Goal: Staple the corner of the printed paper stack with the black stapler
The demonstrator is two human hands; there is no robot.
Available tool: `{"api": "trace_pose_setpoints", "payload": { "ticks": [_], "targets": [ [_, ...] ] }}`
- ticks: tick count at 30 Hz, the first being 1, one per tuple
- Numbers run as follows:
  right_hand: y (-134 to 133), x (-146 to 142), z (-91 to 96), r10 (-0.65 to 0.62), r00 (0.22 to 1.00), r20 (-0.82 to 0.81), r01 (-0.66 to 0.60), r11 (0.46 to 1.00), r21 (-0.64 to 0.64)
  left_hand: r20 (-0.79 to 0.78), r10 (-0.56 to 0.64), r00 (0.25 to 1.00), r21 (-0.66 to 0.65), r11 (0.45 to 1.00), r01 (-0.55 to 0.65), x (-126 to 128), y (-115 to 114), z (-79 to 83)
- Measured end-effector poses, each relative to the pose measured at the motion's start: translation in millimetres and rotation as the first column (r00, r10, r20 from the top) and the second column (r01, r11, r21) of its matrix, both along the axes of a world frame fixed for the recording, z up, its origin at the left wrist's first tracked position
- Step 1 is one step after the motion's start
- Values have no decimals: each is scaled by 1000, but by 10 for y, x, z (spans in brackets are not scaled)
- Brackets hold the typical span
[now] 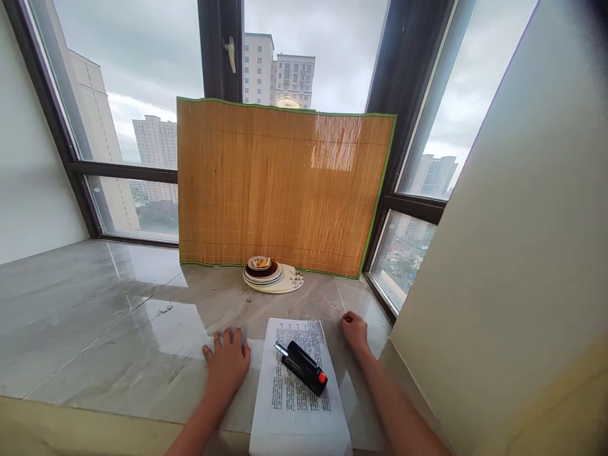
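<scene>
My left hand (pixel 228 361) lies flat on the stone sill, its fingers spread and nothing under them that I can see. On the other side, my right hand (pixel 355 330) rests on the sill as a loose fist, with nothing showing in it. Between the two hands lies a stack of printed paper sheets (pixel 300 424), whose lower end reaches the sill's front edge. A black stapler (pixel 302 366) with a red patch and a metal piece sticking out at its far end lies slantwise on top of the sheets. Neither hand touches the stapler or the paper.
Farther back, a small pile of plates (pixel 264 276) sits on an oval white board (pixel 291 279). Behind it a bamboo mat (pixel 275 190) with green edging leans against the window. A white wall (pixel 513 253) closes off the right side. The tiled sill (pixel 95 354) stretches left.
</scene>
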State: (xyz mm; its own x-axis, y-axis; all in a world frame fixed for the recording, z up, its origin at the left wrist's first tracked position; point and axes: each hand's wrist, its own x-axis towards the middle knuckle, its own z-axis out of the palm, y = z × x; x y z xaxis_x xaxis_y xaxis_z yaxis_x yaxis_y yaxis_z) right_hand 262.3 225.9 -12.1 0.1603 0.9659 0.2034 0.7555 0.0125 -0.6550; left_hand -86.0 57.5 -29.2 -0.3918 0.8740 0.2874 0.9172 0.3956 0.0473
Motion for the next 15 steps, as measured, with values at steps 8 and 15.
{"api": "trace_pose_setpoints", "payload": {
  "ticks": [8,15],
  "targets": [
    [-641,-174,-142,194,891,411,-205,979,-17,15,-91,996,35,995,91,-180,194,176],
    [-660,-203,20,209,875,437,-200,977,-67,142,-163,976,133,980,145,-580,960,266]
  ]
}}
